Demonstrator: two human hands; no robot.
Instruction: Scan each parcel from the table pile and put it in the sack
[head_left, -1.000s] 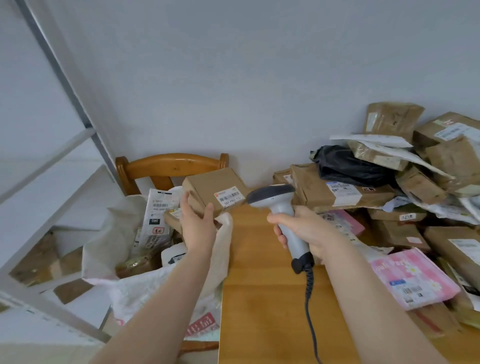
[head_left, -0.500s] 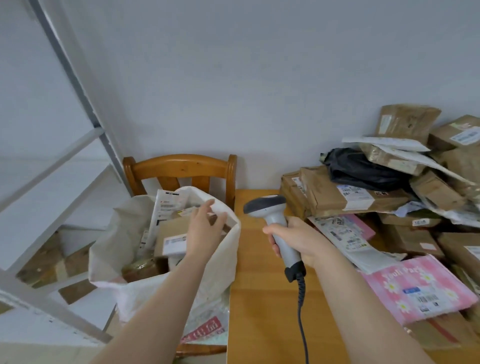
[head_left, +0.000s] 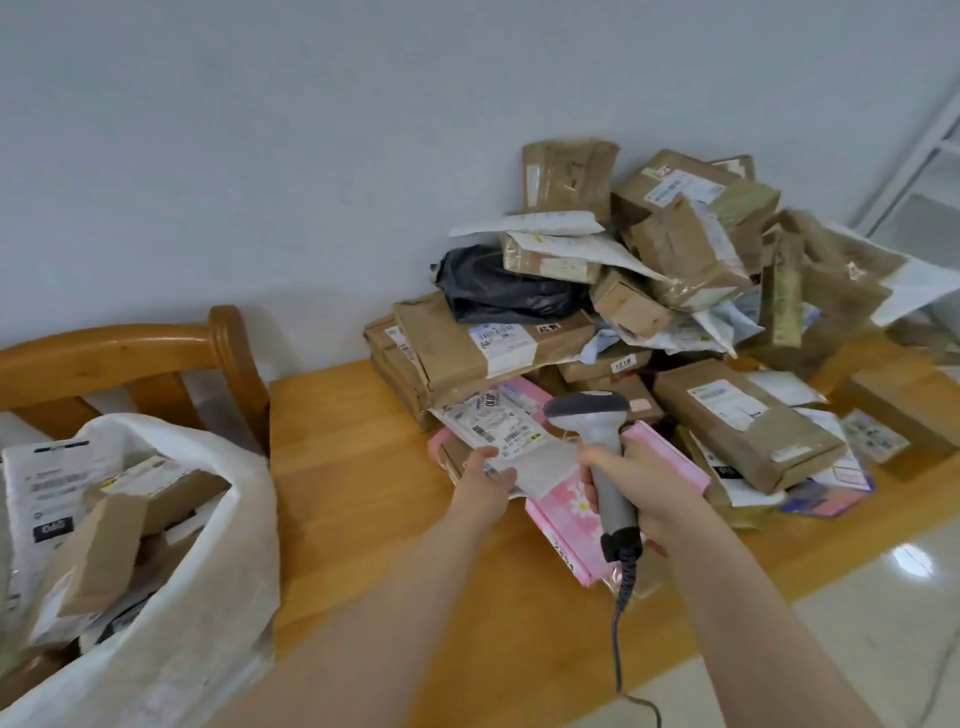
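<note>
Gripping a white parcel (head_left: 511, 441) at frame centre with your left hand (head_left: 484, 482), you hold the scanner (head_left: 592, 415) in your right hand (head_left: 660, 483). Your sack (head_left: 208, 597), lower left, already has several parcels in it. A big pile (head_left: 675, 291) right of centre is yet to be scanned.

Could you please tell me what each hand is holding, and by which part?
The right hand grips the scanner by its handle. The left hand holds the white parcel by its near edge.
</note>
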